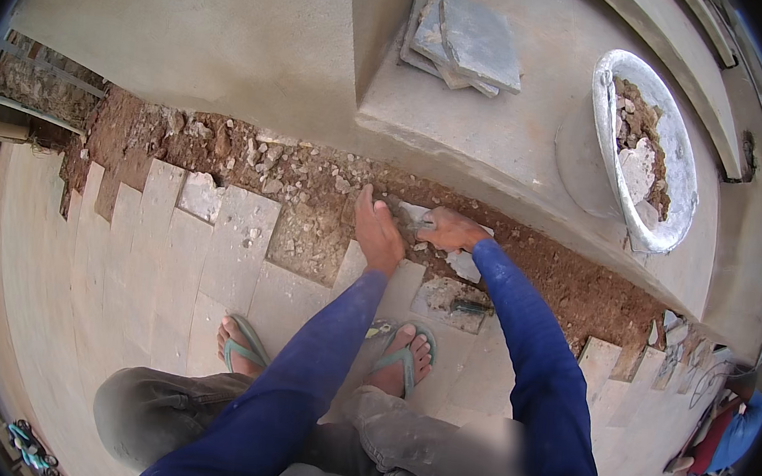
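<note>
My left hand (379, 234) rests edge-down at the dirt strip, with its fingers stretched out and held side by side. Across a small heap of soil (407, 231), my right hand (451, 232) reaches in with curled fingers. Its fingertips are lost in the soil, so what they hold, if anything, is hidden. Pale broken tile pieces (465, 265) lie under and beside the right hand. Just nearer to me is a mortar-smeared patch (438, 297), with a dark handle-like object (470, 308) lying on it.
Grey square tiles (479, 41) are stacked on the concrete ledge (484, 124). A whitish bucket (601, 158) of rubble and soil stands there tilted. Paving tiles (302, 299) end raggedly at the rubble strip (251, 157). A person in blue (738, 433) is at far right.
</note>
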Action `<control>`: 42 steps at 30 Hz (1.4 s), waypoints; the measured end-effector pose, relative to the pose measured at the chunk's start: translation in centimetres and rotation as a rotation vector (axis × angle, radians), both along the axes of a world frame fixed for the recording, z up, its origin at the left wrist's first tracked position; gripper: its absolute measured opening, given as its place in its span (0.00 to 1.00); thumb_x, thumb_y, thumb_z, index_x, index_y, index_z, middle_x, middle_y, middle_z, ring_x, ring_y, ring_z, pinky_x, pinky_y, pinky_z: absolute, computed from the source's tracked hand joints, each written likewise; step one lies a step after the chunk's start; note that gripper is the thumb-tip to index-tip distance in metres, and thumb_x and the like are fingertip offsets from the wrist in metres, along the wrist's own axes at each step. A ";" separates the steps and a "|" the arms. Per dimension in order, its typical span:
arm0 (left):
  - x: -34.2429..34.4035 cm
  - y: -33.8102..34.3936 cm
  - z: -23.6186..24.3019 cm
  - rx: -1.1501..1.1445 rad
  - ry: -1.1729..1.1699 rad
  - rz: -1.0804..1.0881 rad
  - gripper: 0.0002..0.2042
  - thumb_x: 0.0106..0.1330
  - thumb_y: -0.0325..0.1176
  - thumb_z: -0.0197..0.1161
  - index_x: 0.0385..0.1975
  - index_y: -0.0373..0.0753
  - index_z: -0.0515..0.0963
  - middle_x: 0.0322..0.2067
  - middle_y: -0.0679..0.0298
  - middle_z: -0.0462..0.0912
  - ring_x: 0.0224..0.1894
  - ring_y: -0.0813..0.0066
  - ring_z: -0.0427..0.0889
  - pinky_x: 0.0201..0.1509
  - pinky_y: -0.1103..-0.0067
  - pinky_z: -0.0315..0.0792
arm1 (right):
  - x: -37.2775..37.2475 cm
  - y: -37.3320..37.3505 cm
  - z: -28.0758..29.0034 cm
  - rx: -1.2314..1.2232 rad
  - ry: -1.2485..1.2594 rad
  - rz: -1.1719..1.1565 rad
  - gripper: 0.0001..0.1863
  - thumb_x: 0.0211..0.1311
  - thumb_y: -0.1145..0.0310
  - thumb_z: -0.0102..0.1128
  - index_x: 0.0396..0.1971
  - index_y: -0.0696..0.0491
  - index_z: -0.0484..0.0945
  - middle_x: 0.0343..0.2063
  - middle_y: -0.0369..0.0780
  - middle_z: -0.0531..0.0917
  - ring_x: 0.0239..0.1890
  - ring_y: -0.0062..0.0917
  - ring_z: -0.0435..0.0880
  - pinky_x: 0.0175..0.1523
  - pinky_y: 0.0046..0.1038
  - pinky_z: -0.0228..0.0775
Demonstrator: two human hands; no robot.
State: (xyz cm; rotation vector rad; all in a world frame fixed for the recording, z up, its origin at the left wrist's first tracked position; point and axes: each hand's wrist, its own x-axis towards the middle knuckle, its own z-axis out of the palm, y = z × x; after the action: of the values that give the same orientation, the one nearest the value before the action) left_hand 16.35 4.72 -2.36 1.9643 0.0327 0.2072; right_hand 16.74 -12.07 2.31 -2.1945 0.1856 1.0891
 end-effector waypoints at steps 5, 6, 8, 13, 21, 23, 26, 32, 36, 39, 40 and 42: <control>1.3 0.8 2.9 -0.145 -0.035 0.008 0.26 0.76 0.42 0.39 0.62 0.26 0.65 0.60 0.42 0.71 0.64 0.49 0.68 0.69 0.63 0.59 | -1.0 0.1 4.4 0.072 -0.162 -0.189 0.22 0.54 0.53 0.63 0.30 0.61 0.81 0.14 0.42 0.77 0.14 0.28 0.76 0.21 0.32 0.68; 1.5 1.0 3.6 -0.176 -0.071 0.012 0.26 0.76 0.42 0.39 0.62 0.26 0.65 0.60 0.42 0.71 0.64 0.50 0.68 0.69 0.64 0.59 | -1.3 -0.1 5.3 0.079 -0.163 -0.228 0.22 0.54 0.53 0.63 0.31 0.62 0.81 0.14 0.42 0.77 0.14 0.27 0.75 0.21 0.32 0.67; 2.0 1.7 5.3 -0.241 -0.188 0.036 0.27 0.76 0.43 0.39 0.62 0.25 0.66 0.60 0.42 0.70 0.65 0.48 0.67 0.69 0.63 0.58 | -1.8 -1.1 6.7 0.043 -0.130 -0.238 0.23 0.54 0.53 0.63 0.32 0.62 0.81 0.14 0.41 0.77 0.13 0.26 0.75 0.20 0.31 0.67; 3.1 5.5 4.6 -0.226 -0.170 0.106 0.28 0.76 0.45 0.38 0.62 0.25 0.66 0.60 0.43 0.71 0.65 0.51 0.68 0.70 0.64 0.57 | -2.6 -1.3 12.8 0.054 -0.099 -0.250 0.22 0.55 0.55 0.62 0.34 0.63 0.82 0.13 0.38 0.77 0.12 0.22 0.73 0.18 0.27 0.65; 1.0 8.0 -0.1 -0.047 -0.040 0.090 0.28 0.78 0.46 0.36 0.62 0.27 0.67 0.60 0.44 0.71 0.64 0.49 0.68 0.68 0.64 0.59 | -6.0 -1.8 22.7 0.068 -0.182 -0.351 0.20 0.58 0.55 0.61 0.33 0.62 0.81 0.14 0.36 0.76 0.12 0.20 0.72 0.17 0.26 0.63; 1.1 8.1 -0.2 -0.033 -0.035 0.077 0.28 0.78 0.47 0.36 0.62 0.27 0.66 0.61 0.43 0.71 0.64 0.48 0.68 0.68 0.64 0.59 | -6.7 -2.0 25.4 0.046 -0.197 -0.369 0.20 0.59 0.56 0.60 0.32 0.61 0.81 0.14 0.35 0.76 0.12 0.19 0.71 0.17 0.25 0.62; 1.4 8.2 0.3 0.001 -0.033 0.065 0.28 0.78 0.47 0.36 0.62 0.27 0.66 0.61 0.43 0.70 0.64 0.48 0.68 0.68 0.63 0.59 | -7.9 -2.0 30.4 0.028 -0.243 -0.427 0.19 0.61 0.56 0.59 0.31 0.60 0.81 0.15 0.35 0.76 0.11 0.17 0.70 0.16 0.25 0.59; 0.6 6.6 2.1 -0.046 0.009 0.018 0.28 0.77 0.46 0.37 0.62 0.25 0.65 0.61 0.42 0.70 0.64 0.47 0.68 0.68 0.63 0.59 | -10.2 -5.6 37.8 0.100 -0.310 -0.647 0.17 0.66 0.57 0.60 0.29 0.57 0.80 0.10 0.29 0.70 0.08 0.12 0.65 0.14 0.18 0.56; 0.7 6.7 1.5 -0.054 0.010 -0.009 0.27 0.77 0.44 0.39 0.62 0.24 0.65 0.62 0.41 0.69 0.64 0.47 0.67 0.68 0.62 0.59 | -9.8 -10.3 42.2 -0.066 -0.407 -0.751 0.18 0.67 0.54 0.61 0.28 0.56 0.80 0.08 0.28 0.67 0.07 0.10 0.64 0.12 0.18 0.54; -0.5 5.3 1.0 -0.096 0.059 -0.058 0.26 0.77 0.42 0.40 0.63 0.24 0.64 0.62 0.40 0.68 0.66 0.46 0.65 0.69 0.62 0.57 | -8.8 -13.9 43.4 -0.464 -0.453 -0.706 0.18 0.66 0.56 0.60 0.30 0.58 0.79 0.11 0.35 0.74 0.09 0.21 0.72 0.15 0.25 0.64; -0.8 5.0 0.9 -0.057 0.050 -0.083 0.26 0.77 0.41 0.40 0.63 0.24 0.64 0.62 0.40 0.68 0.66 0.46 0.65 0.70 0.62 0.56 | -8.8 -14.9 41.6 -0.781 -0.634 -0.515 0.16 0.65 0.59 0.59 0.30 0.59 0.79 0.15 0.40 0.77 0.14 0.26 0.76 0.19 0.29 0.68; -1.1 4.4 0.6 0.023 0.022 -0.130 0.26 0.76 0.40 0.41 0.64 0.25 0.63 0.63 0.40 0.66 0.67 0.45 0.63 0.71 0.62 0.55 | -9.0 -16.9 37.5 -1.389 -0.972 -0.066 0.14 0.63 0.64 0.57 0.29 0.61 0.81 0.23 0.50 0.83 0.24 0.36 0.86 0.27 0.35 0.76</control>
State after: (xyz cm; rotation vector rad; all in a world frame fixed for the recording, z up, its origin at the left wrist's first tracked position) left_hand 15.21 9.15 -1.75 1.9833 -0.0831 0.1008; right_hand 7.78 -28.95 39.83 -3.5461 0.6941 -0.5246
